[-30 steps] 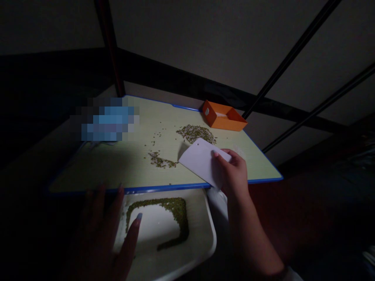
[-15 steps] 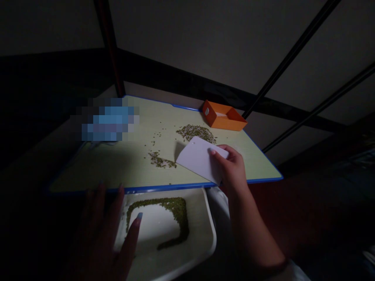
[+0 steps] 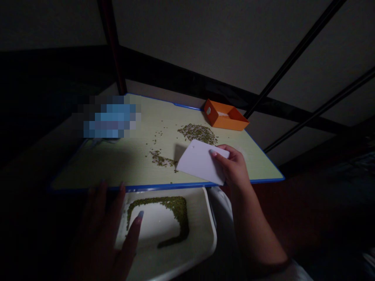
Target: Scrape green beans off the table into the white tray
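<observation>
In my right hand (image 3: 234,164) is a flat white scraper (image 3: 202,160), pinched between thumb and fingers. It tilts over the front part of a pale green board (image 3: 140,113) with a blue edge. The scraper's left corner is beside a small scatter of green seed-like grains (image 3: 161,159). Behind it lies a larger pile of the same grains (image 3: 199,133). My left hand (image 3: 105,230), in shadow, has its fingers spread at the left side of a white tub (image 3: 202,230); the thumb is over the tub's inside. Green grains (image 3: 183,218) line the tub's bottom edges.
An orange open box (image 3: 228,120) stands at the board's back right corner. A blurred-out blue item (image 3: 113,119) is at the left side. The tub sits just below the board's front edge (image 3: 172,186). A panelled wall (image 3: 199,43) rises behind.
The scraper has shifted slightly toward the board's front edge, with a little turn. My left hand stays at the tub. The view has moved slightly.
</observation>
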Tool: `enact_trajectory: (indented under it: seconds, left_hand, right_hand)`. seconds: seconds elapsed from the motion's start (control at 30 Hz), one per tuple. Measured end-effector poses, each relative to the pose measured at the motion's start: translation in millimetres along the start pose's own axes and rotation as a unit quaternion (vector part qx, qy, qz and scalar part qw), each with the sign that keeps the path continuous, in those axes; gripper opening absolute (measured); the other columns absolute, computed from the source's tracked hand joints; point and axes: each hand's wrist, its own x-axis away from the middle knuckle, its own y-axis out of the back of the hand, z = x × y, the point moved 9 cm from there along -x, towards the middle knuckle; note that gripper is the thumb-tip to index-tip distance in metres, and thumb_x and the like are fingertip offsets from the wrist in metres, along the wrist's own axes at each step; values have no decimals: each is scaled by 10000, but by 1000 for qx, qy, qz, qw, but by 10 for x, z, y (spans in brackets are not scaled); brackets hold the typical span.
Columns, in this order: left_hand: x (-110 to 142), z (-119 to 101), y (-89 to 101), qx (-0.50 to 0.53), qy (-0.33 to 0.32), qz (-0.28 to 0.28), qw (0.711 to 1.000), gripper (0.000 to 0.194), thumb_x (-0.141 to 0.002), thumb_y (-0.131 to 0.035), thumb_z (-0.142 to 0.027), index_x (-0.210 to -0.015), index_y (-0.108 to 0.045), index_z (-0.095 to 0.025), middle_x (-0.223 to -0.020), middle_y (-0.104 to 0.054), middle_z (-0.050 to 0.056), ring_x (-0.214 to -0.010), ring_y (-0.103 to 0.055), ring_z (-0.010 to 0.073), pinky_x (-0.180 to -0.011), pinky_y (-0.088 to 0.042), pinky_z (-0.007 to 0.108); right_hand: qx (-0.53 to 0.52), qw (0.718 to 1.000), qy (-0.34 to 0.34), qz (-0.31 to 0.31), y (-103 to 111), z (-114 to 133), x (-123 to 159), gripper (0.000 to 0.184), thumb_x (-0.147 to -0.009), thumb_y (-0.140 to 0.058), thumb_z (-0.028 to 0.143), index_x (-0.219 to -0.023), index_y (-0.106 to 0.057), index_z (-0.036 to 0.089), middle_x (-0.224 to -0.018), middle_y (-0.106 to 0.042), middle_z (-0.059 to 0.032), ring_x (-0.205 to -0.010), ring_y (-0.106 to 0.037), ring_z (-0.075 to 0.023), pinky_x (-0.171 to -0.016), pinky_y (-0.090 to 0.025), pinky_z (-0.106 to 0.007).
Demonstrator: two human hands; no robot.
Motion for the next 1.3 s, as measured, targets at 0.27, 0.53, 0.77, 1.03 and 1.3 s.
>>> enact_trajectory:
  seconds: [0.27, 0.53, 0.77, 1.03, 1.3]
  left_hand:
    - [-16, -13, -19, -4, 2, 7, 1000, 716, -859, -428, -517, -1513, -141, -458, -1707, -21, -87, -1564, -139, 374, -1227, -247, 733]
    - [-11, -26, 8, 1, -4, 2, 1000, 697, -870, -416, -507, -1505, -130, -483, -1703, -6, -129, -1572, -129, 330, -1249, -225, 691]
    - [-4, 33, -29, 1, 8, 15, 1000, 713, -850, -411, -542, -1494, -105, -523, -1691, 34, -172, -1574, -97, 338, -1243, -209, 690]
    - [11, 69, -41, -16, 0, 13, 1000, 719, -846, -421, -546, -1500, -127, -501, -1699, 0, -137, -1568, -135, 361, -1239, -227, 725]
    - [-2, -6, -6, 11, 9, 9, 1000, 686, -865, -416, -507, -1490, -132, -526, -1696, -12, -153, -1570, -127, 342, -1263, -214, 697]
  right_hand:
    - [-15, 1000, -2, 16, -50, -26, 16, 332, -618, -875, 407, -711, -633, 198, -607, -575, 55, -513, -461, -93, -478, -301, -217]
    - [-16, 998, -34, 46, -165, -65, 151, 298, -664, -855, 406, -725, -638, 212, -613, -584, 48, -508, -464, -96, -479, -309, -226]
    - [0, 999, -17, 45, -141, 25, 180, 286, -664, -839, 418, -715, -641, 218, -611, -573, 43, -512, -445, -98, -483, -311, -235]
    - [4, 1000, 5, 2, -52, 36, 70, 307, -653, -846, 416, -722, -635, 204, -636, -583, 43, -531, -457, -97, -492, -308, -229]
    - [-22, 999, 2, 26, -218, 15, 59, 289, -656, -853, 379, -723, -630, 206, -630, -575, 55, -537, -458, -90, -493, -311, -217]
